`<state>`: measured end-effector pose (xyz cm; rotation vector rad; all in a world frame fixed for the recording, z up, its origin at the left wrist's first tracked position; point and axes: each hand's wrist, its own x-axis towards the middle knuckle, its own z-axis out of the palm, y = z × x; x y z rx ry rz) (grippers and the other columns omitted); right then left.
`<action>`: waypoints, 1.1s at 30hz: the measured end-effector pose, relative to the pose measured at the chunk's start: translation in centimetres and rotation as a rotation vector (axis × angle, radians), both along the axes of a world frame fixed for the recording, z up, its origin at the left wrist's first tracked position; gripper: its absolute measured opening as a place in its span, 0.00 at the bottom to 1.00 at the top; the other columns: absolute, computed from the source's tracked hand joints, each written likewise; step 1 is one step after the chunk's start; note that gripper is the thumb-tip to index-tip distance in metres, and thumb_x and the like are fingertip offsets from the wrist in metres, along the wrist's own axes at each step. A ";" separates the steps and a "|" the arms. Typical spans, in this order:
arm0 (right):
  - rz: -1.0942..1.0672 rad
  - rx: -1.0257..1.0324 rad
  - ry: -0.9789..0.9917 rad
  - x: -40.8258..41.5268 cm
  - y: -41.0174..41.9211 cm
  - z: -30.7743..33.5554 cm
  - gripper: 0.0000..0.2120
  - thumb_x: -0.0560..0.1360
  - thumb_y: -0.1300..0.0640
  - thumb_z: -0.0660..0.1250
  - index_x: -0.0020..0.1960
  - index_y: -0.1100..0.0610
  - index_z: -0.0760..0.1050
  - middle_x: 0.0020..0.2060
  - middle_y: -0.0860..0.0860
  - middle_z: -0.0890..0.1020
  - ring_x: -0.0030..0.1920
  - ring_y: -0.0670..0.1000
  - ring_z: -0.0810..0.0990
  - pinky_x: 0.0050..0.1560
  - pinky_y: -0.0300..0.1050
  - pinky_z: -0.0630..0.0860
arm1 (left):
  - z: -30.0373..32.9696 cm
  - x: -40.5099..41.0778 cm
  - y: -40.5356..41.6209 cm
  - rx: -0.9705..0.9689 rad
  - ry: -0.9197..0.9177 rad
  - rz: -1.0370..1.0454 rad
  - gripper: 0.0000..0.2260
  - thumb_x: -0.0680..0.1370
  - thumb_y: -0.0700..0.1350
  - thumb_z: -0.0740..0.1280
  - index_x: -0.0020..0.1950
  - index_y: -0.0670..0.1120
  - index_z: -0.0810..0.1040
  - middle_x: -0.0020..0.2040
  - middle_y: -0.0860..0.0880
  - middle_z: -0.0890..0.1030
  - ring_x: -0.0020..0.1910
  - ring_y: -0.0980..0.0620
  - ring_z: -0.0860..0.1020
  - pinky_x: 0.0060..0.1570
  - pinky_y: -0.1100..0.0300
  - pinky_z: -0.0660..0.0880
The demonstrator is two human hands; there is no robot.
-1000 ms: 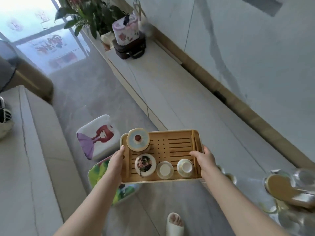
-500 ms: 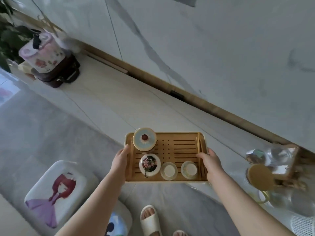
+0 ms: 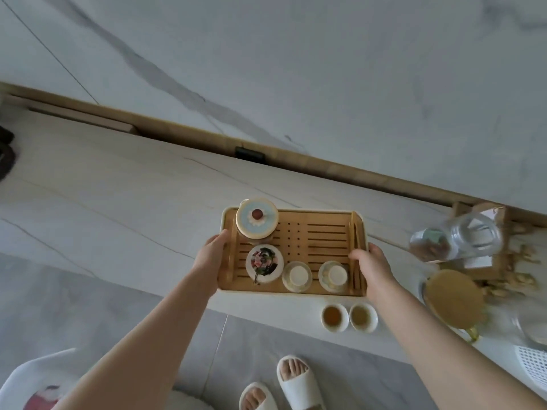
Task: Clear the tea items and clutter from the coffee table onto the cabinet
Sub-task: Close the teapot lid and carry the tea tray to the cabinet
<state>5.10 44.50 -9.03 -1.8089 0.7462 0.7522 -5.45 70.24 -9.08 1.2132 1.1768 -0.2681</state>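
Note:
A slatted bamboo tea tray [image 3: 319, 241] hangs level over the pale marble cabinet top [image 3: 118, 202]. My left hand [image 3: 211, 255] grips its left rim and my right hand [image 3: 368, 263] grips its right rim. On the tray stand a jar with a pale blue lid [image 3: 257, 221], a flower-painted lidded cup [image 3: 264, 263] and two small white cups [image 3: 297, 276] [image 3: 334, 275]. Two filled teacups [image 3: 334, 317] [image 3: 363, 317] sit on the cabinet by its front edge, just below the tray.
To the right on the cabinet are a glass pitcher [image 3: 476, 238], a glass jar with a bamboo lid [image 3: 453, 297], scattered peanuts [image 3: 515, 279] and a white basket [image 3: 532, 365]. My slippered feet [image 3: 291, 380] stand on the grey floor. A printed stool [image 3: 35, 389] is at lower left.
I have turned and stepped toward the cabinet, carrying the tray over its top. The two teacups and the glassware are now close beside the tray; the plant and bag slid out left.

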 end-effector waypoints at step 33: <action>0.506 -0.386 -0.143 2.5 -0.5 -2.4 0.33 0.75 0.59 0.63 0.76 0.55 0.53 0.72 0.57 0.66 0.69 0.60 0.68 0.67 0.57 0.69 | -3.0 4.8 -4.4 0.576 0.220 -0.448 0.23 0.80 0.57 0.52 0.71 0.46 0.64 0.61 0.45 0.73 0.49 0.49 0.74 0.39 0.58 0.69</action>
